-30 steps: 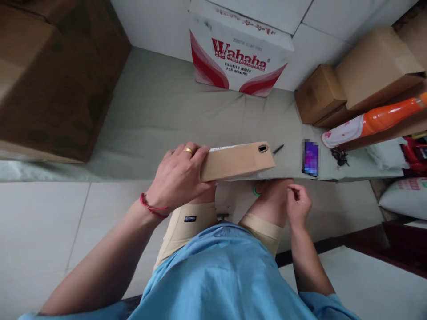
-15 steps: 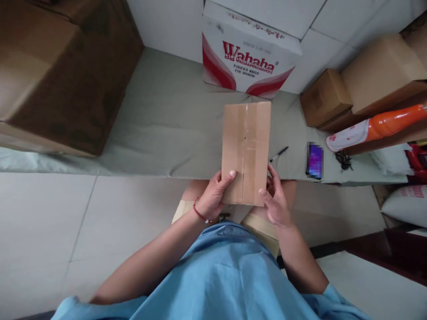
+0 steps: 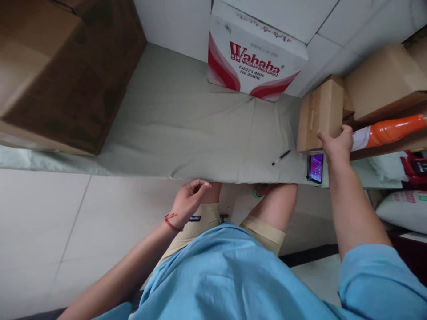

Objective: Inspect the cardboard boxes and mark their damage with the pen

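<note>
At the right side of the cloth-covered surface [image 3: 200, 129], my right hand [image 3: 337, 144] grips the near end of a small brown cardboard box [image 3: 308, 118]. The thumb is on its left and the fingers are on its right, partly hidden. The box is in front of another small carton [image 3: 348, 104], largely covering it. My left hand [image 3: 191, 198], with a red string bracelet [image 3: 173, 222] on its wrist, hovers by my knee near the surface's front edge. Its fingers are loosely curled in towards the thumb and nothing shows in them.
A phone [image 3: 316, 168] and a pen [image 3: 280, 158] lie near the front edge. An orange-and-white bottle [image 3: 393, 131] is right of my hand, before a larger carton [image 3: 383, 84]. A Wahaha water carton [image 3: 253, 58] stands by the wall, a big brown box [image 3: 73, 80] at left.
My left hand has let go of the small cardboard box and drawn back left. My right hand has carried the box from the middle to the right, beside the cartons.
</note>
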Available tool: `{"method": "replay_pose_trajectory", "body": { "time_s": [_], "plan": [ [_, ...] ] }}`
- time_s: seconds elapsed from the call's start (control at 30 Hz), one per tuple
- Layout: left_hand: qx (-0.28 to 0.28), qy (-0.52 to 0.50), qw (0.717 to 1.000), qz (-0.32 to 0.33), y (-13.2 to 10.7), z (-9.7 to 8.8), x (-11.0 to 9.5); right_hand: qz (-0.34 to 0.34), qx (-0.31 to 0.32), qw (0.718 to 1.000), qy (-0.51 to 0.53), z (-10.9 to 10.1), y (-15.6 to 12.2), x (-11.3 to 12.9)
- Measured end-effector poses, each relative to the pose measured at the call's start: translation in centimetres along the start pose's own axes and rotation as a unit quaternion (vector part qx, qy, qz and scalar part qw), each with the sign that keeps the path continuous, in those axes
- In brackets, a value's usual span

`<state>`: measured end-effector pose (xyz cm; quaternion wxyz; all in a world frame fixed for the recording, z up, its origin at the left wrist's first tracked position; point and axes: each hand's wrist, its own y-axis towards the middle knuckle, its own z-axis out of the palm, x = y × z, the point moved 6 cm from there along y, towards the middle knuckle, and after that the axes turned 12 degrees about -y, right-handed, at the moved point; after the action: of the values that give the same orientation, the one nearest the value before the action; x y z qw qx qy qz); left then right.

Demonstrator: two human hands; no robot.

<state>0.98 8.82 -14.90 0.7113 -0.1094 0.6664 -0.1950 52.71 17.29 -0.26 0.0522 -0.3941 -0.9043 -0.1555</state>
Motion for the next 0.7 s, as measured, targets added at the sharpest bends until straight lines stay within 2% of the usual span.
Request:
{"method": "replay_pose_trajectory", "body": {
  "time_s": [0.1, 0.23, 0.37, 0.47, 0.53, 0.57, 0.67, 0.7],
  "plan": [
    [-0.049, 0.008, 0.998, -0.035, -1.8, -3.0, 2.3, 0.016, 0.021, 1.0, -0.01, 0.8, 3.0, 1.6],
    [-0.122, 0.003, 0.991, -0.061, -4.1, -6.4, 4.3, -0.001, 0.033, 0.999, -0.037, 2.2, 5.1, 4.3],
    [-0.18, 0.001, 0.982, -0.054, -4.8, -8.9, 4.7, -0.048, 0.0, 0.996, -0.069, 3.8, 7.1, 6.0],
    [-0.201, -0.012, 0.979, -0.02, -4.4, -10.0, 4.3, -0.092, -0.004, 0.993, -0.071, 5.0, 7.2, 7.0],
    [-0.211, -0.003, 0.977, 0.024, -4.0, -10.6, 3.3, -0.164, -0.005, 0.986, -0.027, 5.6, 5.3, 8.4],
    [-0.214, 0.01, 0.976, 0.049, -3.8, -10.8, 2.6, -0.219, -0.001, 0.976, 0.003, 6.0, 3.5, 9.5],
    [-0.216, 0.077, 0.964, 0.132, -3.2, -11.7, -0.7, -0.394, 0.054, 0.916, 0.061, 8.1, -5.1, 12.5],
    [-0.22, 0.109, 0.954, 0.174, -3.0, -12.1, -2.5, -0.422, 0.07, 0.901, 0.065, 8.9, -8.4, 13.1]
  ]
}}
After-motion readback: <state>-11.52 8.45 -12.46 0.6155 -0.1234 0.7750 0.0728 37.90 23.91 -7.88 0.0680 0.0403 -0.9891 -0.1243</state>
